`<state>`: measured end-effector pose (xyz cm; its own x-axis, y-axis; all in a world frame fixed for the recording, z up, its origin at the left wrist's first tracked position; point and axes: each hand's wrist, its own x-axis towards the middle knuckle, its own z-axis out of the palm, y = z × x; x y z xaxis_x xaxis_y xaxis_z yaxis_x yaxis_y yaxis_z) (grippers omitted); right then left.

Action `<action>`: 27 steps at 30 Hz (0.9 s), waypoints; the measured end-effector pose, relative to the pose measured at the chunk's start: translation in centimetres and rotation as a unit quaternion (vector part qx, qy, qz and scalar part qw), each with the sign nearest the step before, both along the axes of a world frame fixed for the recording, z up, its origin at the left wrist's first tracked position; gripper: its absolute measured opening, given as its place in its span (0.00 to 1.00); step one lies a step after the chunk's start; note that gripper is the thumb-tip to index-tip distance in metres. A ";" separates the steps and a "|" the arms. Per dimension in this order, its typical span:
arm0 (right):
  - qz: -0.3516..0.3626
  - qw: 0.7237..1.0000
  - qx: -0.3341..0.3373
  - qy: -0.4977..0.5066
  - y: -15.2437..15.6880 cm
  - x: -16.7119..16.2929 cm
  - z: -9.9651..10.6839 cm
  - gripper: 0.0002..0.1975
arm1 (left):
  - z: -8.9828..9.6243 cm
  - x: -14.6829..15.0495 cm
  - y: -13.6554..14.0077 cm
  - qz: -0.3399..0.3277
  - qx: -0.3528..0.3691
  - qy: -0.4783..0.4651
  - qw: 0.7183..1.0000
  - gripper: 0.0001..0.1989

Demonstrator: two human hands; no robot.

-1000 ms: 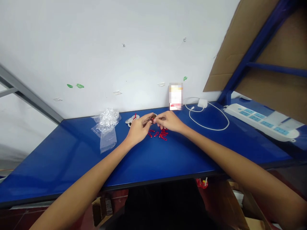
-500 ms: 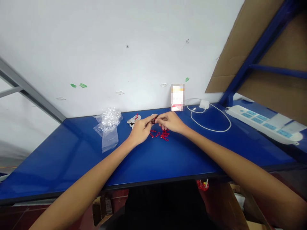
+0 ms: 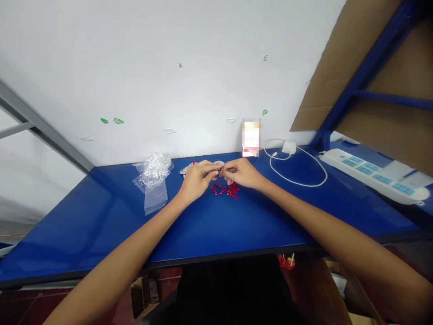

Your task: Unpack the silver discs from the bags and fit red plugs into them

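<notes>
My left hand (image 3: 198,180) is closed in a pinch on a small dark disc (image 3: 221,170), which is turned nearly edge-on. My right hand (image 3: 242,173) meets it from the right, thumb and finger pressed together at the disc's edge; what they pinch is too small to make out. Several red cord loops (image 3: 232,192) lie on the table just below the hands. Pale round discs (image 3: 184,170) lie partly hidden behind my left hand, a bit of red on them. Another pale disc (image 3: 219,162) shows behind the fingertips.
Crumpled clear plastic bags (image 3: 155,174) lie left on the blue table (image 3: 216,230). A lit, blurred-out screen (image 3: 251,137) leans on the wall. To its right are a white charger (image 3: 288,147) with a looped cable and a power strip (image 3: 375,174).
The dark disc has turned from showing its face to nearly edge-on between my fingers. My left hand has shifted slightly and covers more of the pale discs behind it.
</notes>
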<state>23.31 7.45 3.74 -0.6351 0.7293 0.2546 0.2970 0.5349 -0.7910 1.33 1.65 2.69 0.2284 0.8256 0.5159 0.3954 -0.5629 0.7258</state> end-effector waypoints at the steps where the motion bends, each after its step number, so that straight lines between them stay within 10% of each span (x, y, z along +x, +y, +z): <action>1: 0.002 1.000 -0.008 0.007 -0.1 0.0 0.1 0.10 | 0.1 0.0 0.0 -0.005 -0.002 -0.004 1.000 0.13; 27: -0.084 0.986 0.119 -0.077 -1.0 -0.4 1.2 0.11 | -0.3 -0.2 0.6 -0.058 -0.086 -0.127 0.986 0.15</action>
